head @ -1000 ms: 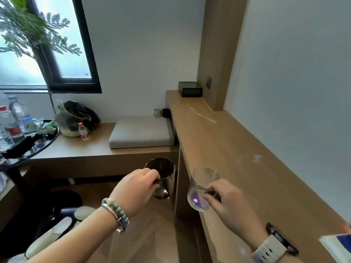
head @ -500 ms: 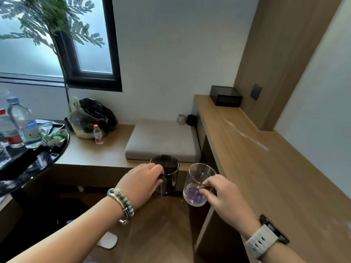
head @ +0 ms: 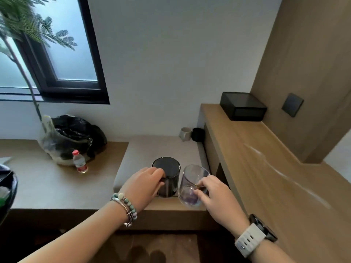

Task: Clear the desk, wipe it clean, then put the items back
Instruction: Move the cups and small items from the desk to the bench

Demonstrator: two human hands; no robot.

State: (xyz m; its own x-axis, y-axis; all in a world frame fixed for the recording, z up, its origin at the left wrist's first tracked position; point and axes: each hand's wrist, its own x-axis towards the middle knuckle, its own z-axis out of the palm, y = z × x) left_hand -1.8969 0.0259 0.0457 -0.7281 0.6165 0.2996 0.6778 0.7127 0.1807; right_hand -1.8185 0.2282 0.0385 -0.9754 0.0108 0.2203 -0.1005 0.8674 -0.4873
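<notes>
My left hand [head: 144, 185] grips a dark smoked glass [head: 169, 175] by its handle, over the front edge of the grey cushion [head: 148, 149] on the low bench. My right hand [head: 212, 194] pinches the handle of a clear glass [head: 191, 181] with a purple tint at its base; it tilts slightly, just right of the dark glass. The long wooden desk [head: 266, 168] runs along the right wall with pale wipe streaks on its top. A black box [head: 243, 107] sits at its far end.
A white mug [head: 185, 133] and a black mug [head: 197, 134] stand at the cushion's back right corner. A plant pot wrapped in a black bag [head: 72, 137] and a small red-capped bottle [head: 79, 162] stand on the low bench [head: 47, 177]. A dark round table edge [head: 7, 186] shows at left.
Both hands have carried the two glasses forward, from beside the desk edge to over the cushion on the low bench. The view has swung left and down.
</notes>
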